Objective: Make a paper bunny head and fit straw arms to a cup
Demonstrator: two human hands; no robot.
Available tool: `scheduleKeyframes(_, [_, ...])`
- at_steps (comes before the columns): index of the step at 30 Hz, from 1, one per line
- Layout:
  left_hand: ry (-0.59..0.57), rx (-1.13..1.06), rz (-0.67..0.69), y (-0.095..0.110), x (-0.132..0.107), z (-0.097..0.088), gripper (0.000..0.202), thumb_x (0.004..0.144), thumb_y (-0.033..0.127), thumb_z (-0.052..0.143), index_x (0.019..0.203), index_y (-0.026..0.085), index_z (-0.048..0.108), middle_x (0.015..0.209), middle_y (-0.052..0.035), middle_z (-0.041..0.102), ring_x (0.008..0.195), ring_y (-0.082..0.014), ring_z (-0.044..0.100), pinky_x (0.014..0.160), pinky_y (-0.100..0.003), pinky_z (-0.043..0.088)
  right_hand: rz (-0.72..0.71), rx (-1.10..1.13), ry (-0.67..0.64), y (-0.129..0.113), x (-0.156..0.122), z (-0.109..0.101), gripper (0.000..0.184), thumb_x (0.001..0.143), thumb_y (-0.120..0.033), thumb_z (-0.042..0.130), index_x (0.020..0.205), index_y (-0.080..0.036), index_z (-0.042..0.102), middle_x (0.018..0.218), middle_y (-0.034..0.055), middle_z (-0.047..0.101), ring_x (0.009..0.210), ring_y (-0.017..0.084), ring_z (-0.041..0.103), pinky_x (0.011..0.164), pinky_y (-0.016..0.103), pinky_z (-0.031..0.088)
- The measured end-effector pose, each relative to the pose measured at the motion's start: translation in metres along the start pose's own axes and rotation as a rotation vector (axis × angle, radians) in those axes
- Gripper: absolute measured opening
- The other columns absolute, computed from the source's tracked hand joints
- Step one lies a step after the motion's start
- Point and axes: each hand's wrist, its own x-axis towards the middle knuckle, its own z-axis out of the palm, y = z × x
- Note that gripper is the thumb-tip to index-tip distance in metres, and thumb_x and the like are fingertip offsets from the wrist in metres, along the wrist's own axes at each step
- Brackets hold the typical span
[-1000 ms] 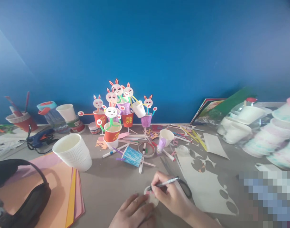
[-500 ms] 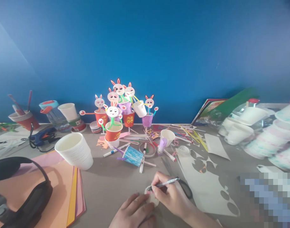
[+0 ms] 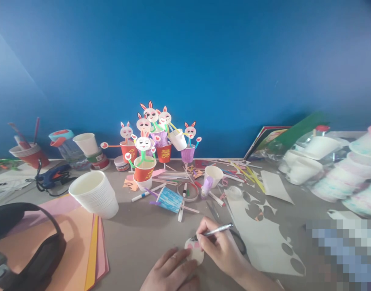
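A small white paper disc (image 3: 196,255) with pink patches lies on the grey table at the bottom middle. The fingers of my left hand (image 3: 170,270) are stretched over its left edge, lying flat and pressing it against the table. In a pinch, my right hand (image 3: 218,249) holds a silver pen (image 3: 219,229), its tip at the upper part of the disc. Scissors (image 3: 238,241) lie partly hidden behind my right hand. Farther back, a blue-coloured paper cup (image 3: 170,199) is tipped over beside a marker (image 3: 181,211).
Rabbit-faced paper cups (image 3: 144,166) stand near the blue wall. Stacked white cups (image 3: 96,198) are at left, above coloured paper (image 3: 79,250) and a black headset-like object (image 3: 42,258). A cut-out white sheet (image 3: 261,242) lies right, with painted cups (image 3: 337,182) beyond.
My right hand and the pen have shifted slightly right and up, uncovering more of the disc and its pink patches. My left hand stays in place.
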Motion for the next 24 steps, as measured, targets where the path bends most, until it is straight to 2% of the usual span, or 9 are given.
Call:
scheduleKeyframes(6, [0.018, 0.013, 0.013, -0.001, -0.001, 0.004, 0.024, 0.103, 0.021, 0.051, 0.091, 0.025, 0.072, 0.104, 0.0091, 0.078, 0.108, -0.0118, 0.069, 0.115, -0.025, 0.04, 0.001, 0.134, 0.07, 0.003, 0.002, 0.0, 0.017, 0.093, -0.029, 0.05, 0.078, -0.023, 0.051, 0.06, -0.0056, 0.053, 0.055, 0.014, 0.053, 0.054, 0.023, 0.042])
scheduleKeyframes(13, [-0.019, 0.038, 0.012, -0.003, -0.005, 0.0, 0.031, 0.105, 0.026, 0.044, 0.094, 0.028, 0.072, 0.105, 0.0043, 0.078, 0.106, -0.0113, 0.071, 0.103, -0.024, 0.051, -0.013, 0.101, 0.098, 0.002, 0.003, -0.002, 0.016, 0.093, -0.03, 0.05, 0.08, -0.023, 0.052, 0.061, -0.0054, 0.053, 0.055, 0.013, 0.052, 0.054, 0.023, 0.041])
scheduleKeyframes(16, [-0.018, 0.03, 0.032, -0.004, -0.007, 0.011, 0.032, 0.105, 0.026, 0.043, 0.094, 0.027, 0.072, 0.105, 0.0019, 0.078, 0.104, -0.0116, 0.071, 0.099, -0.023, 0.053, -0.024, 0.092, 0.106, 0.001, 0.002, -0.005, 0.016, 0.094, -0.031, 0.05, 0.08, -0.023, 0.051, 0.06, -0.0057, 0.052, 0.054, 0.013, 0.05, 0.052, 0.023, 0.039])
scheduleKeyframes(17, [0.017, 0.033, 0.02, -0.004, -0.009, 0.018, 0.031, 0.105, 0.026, 0.044, 0.093, 0.027, 0.072, 0.103, 0.0011, 0.078, 0.101, -0.0118, 0.072, 0.097, -0.023, 0.054, -0.029, 0.09, 0.104, 0.001, 0.001, -0.005, 0.016, 0.094, -0.031, 0.049, 0.08, -0.023, 0.051, 0.061, -0.0057, 0.052, 0.053, 0.013, 0.049, 0.051, 0.022, 0.038])
scheduleKeyframes(18, [0.106, 0.043, -0.019, -0.005, -0.011, 0.025, 0.031, 0.105, 0.027, 0.044, 0.091, 0.026, 0.072, 0.099, 0.0005, 0.078, 0.095, -0.0116, 0.073, 0.095, -0.022, 0.055, -0.038, 0.083, 0.1, 0.001, 0.001, -0.006, 0.016, 0.094, -0.032, 0.049, 0.081, -0.023, 0.05, 0.061, -0.0057, 0.051, 0.053, 0.013, 0.049, 0.05, 0.022, 0.038])
scheduleKeyframes(19, [0.285, 0.059, -0.023, -0.006, -0.014, 0.031, 0.037, 0.106, 0.027, 0.04, 0.086, 0.024, 0.071, 0.09, 0.0003, 0.078, 0.084, -0.0101, 0.074, 0.091, -0.02, 0.055, -0.053, 0.067, 0.101, 0.002, 0.0, -0.007, 0.017, 0.095, -0.032, 0.048, 0.081, -0.023, 0.05, 0.061, -0.0055, 0.052, 0.053, 0.013, 0.049, 0.05, 0.022, 0.037])
scheduleKeyframes(20, [0.35, 0.058, -0.042, -0.007, -0.017, 0.037, 0.039, 0.106, 0.026, 0.038, 0.086, 0.023, 0.07, 0.088, -0.0004, 0.077, 0.079, -0.0098, 0.073, 0.09, -0.02, 0.056, -0.074, 0.04, 0.11, 0.003, 0.0, -0.007, 0.017, 0.096, -0.033, 0.047, 0.082, -0.023, 0.05, 0.062, -0.0051, 0.052, 0.054, 0.013, 0.05, 0.05, 0.022, 0.037])
scheduleKeyframes(21, [0.318, 0.043, -0.025, -0.008, -0.02, 0.04, 0.036, 0.106, 0.026, 0.039, 0.089, 0.024, 0.071, 0.091, 0.0, 0.078, 0.081, -0.0105, 0.074, 0.089, -0.021, 0.056, -0.098, 0.005, 0.13, 0.004, 0.0, -0.008, 0.018, 0.097, -0.033, 0.046, 0.083, -0.023, 0.051, 0.063, -0.0048, 0.052, 0.055, 0.014, 0.05, 0.05, 0.022, 0.037])
scheduleKeyframes(24, [0.032, -0.018, -0.059, -0.012, -0.026, 0.039, 0.024, 0.104, 0.025, 0.045, 0.107, 0.021, 0.069, 0.1, -0.0035, 0.078, 0.093, -0.0144, 0.074, 0.089, -0.023, 0.058, -0.158, -0.115, 0.206, 0.012, 0.002, -0.008, 0.019, 0.099, -0.035, 0.044, 0.086, -0.023, 0.052, 0.065, -0.0042, 0.054, 0.056, 0.015, 0.053, 0.051, 0.023, 0.038])
